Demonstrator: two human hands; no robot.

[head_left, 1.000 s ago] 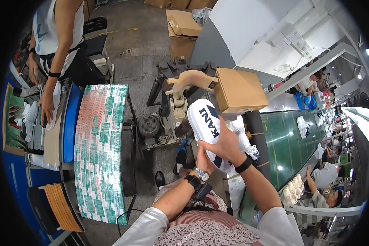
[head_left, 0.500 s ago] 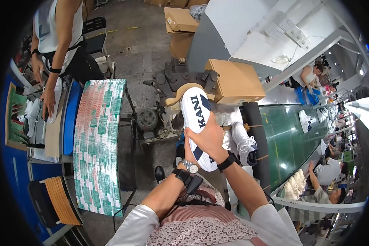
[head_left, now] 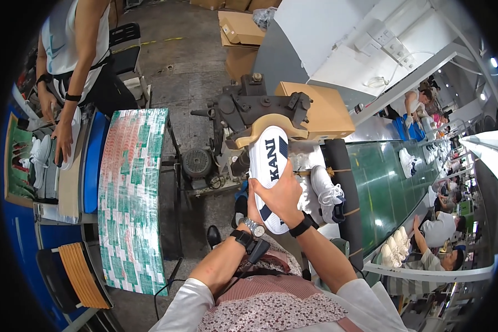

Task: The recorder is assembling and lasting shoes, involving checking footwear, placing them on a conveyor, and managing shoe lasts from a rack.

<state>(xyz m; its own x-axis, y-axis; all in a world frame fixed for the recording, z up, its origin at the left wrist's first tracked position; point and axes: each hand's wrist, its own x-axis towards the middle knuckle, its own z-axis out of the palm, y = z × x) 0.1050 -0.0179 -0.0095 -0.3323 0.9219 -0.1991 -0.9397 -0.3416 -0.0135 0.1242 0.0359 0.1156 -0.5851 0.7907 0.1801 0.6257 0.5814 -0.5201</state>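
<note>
A white sneaker (head_left: 266, 160) is held sole up between my two hands, its sole marked with dark lettering and navy patches. My right hand (head_left: 283, 195) wraps over the sole's middle from the right, thumb across it. From the left, my left hand (head_left: 252, 206) closes on the shoe's side; its fingers are mostly hidden beneath. The toe points away from me, inside the curve of a tan curved pad (head_left: 265, 122) on a dark metal machine (head_left: 249, 105). Whether toe and pad touch, I cannot tell.
Another white sneaker (head_left: 326, 191) stands to the right, beside a green conveyor belt (head_left: 379, 182) carrying more shoes. A cardboard box (head_left: 332, 119) sits behind the machine. At left are a taped-over board (head_left: 130, 205) and a co-worker (head_left: 74, 61) handling a shoe. A motor (head_left: 197, 161) sits low.
The sneaker has come slightly lower in view, its toe now within the pad's curve rather than overlapping the pad. Both hands keep their hold. The whole view has shifted a little.
</note>
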